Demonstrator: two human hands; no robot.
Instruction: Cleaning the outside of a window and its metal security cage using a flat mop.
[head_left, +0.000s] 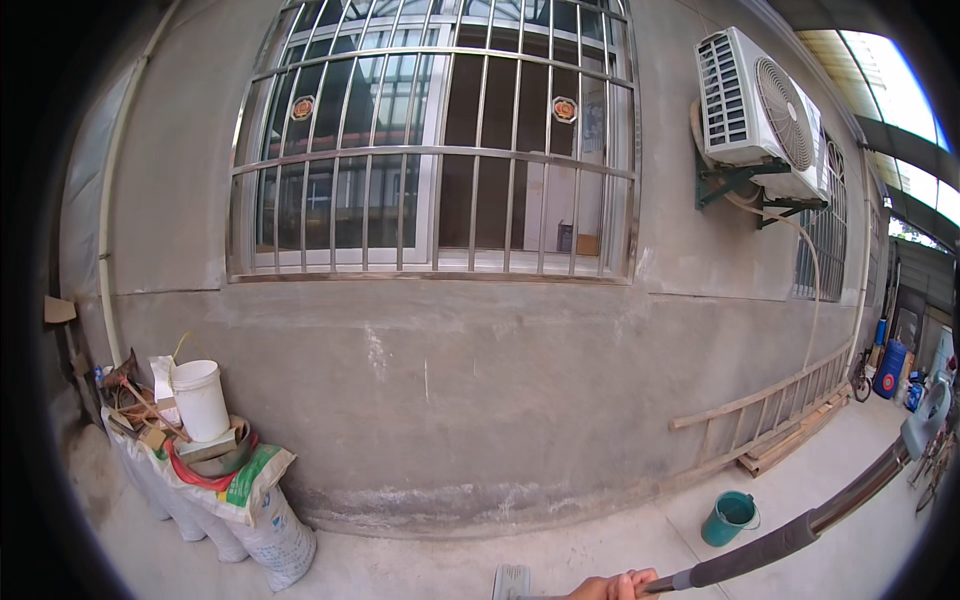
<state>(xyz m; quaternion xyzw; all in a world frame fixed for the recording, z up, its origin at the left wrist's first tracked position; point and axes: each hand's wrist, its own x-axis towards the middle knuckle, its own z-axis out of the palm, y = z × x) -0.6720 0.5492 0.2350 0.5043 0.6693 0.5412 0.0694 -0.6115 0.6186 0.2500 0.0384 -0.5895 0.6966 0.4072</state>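
At the bottom edge of the head view, my right hand is wrapped around the pole of a long-handled cleaning tool, probably a mop. A dark foam sleeve covers part of the pole, which slants up to the right and ends in a pale blue-grey loop. To the left of my hand, a grey slotted plate shows at the frame edge; it looks like the tool's head, partly cut off. My left hand is out of view. Beyond the pole, a green bucket stands on the concrete floor.
A barred window is set in the grey wall. An air-conditioner outdoor unit hangs at right above a wooden ladder. At left, filled sacks carry a white bucket, a basin and clutter. Blue drum stands far right.
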